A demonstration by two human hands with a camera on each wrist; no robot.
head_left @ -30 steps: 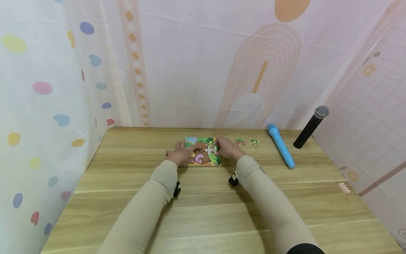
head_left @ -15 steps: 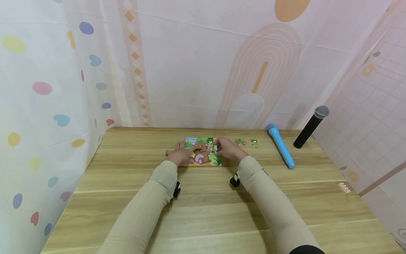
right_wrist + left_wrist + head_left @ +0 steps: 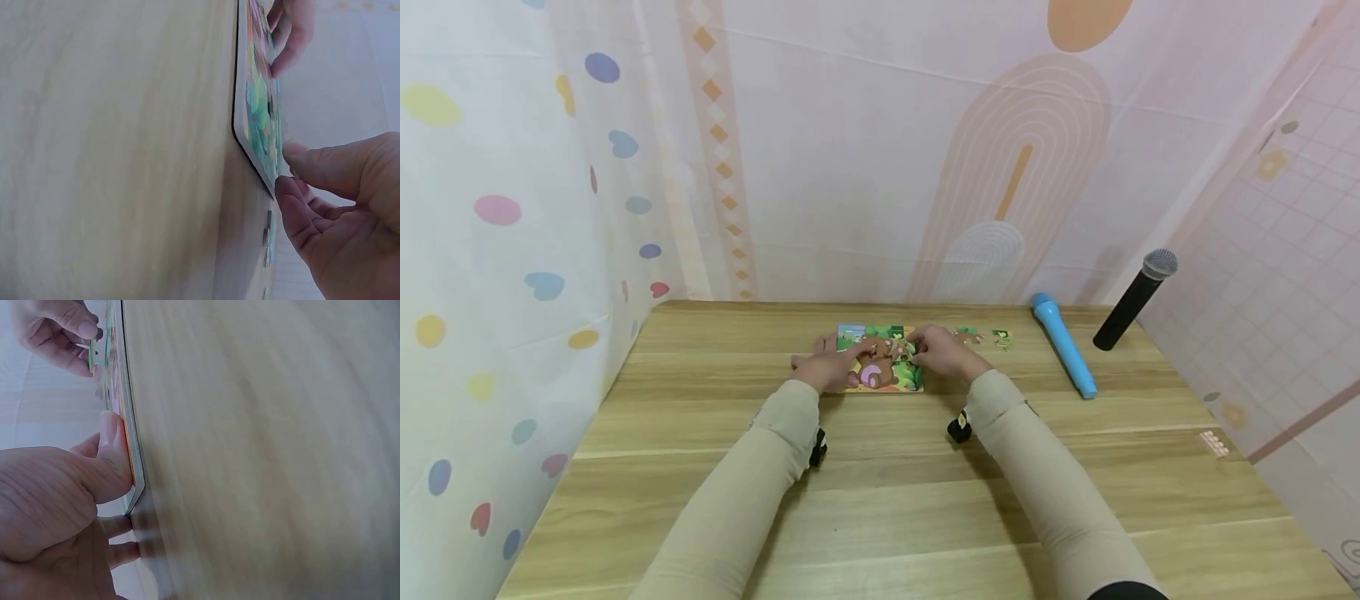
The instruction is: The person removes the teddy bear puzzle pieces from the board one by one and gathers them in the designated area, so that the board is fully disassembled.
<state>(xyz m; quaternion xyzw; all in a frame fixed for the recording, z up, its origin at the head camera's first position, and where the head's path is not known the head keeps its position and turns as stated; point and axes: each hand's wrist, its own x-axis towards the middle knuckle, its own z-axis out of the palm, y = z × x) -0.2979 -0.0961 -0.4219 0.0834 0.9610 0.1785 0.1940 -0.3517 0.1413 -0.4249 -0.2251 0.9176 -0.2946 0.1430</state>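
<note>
A bear jigsaw puzzle (image 3: 872, 372) lies in its flat tray near the back of the table. My left hand (image 3: 825, 367) rests at its left side, index finger reaching onto the bear; in the left wrist view the thumb (image 3: 111, 447) lies along the tray's edge and other fingers extend to the tabletop. At the right side, my right hand (image 3: 938, 348) pinches a puzzle piece (image 3: 904, 351) between thumb and fingers, over the right middle of the picture. The left wrist view shows this piece (image 3: 92, 357) tilted up, its edge green.
Several loose puzzle pieces (image 3: 967, 336) lie right of the tray, a green one (image 3: 1002, 338) among them. Farther right are a blue toy microphone (image 3: 1065, 346) and a black microphone (image 3: 1127, 308). A patterned curtain (image 3: 850, 167) hangs behind the wooden table (image 3: 880, 517).
A pale patch at the puzzle's right middle is now covered by the piece in my right hand, which has shifted slightly right. The left hand has stayed in place.
</note>
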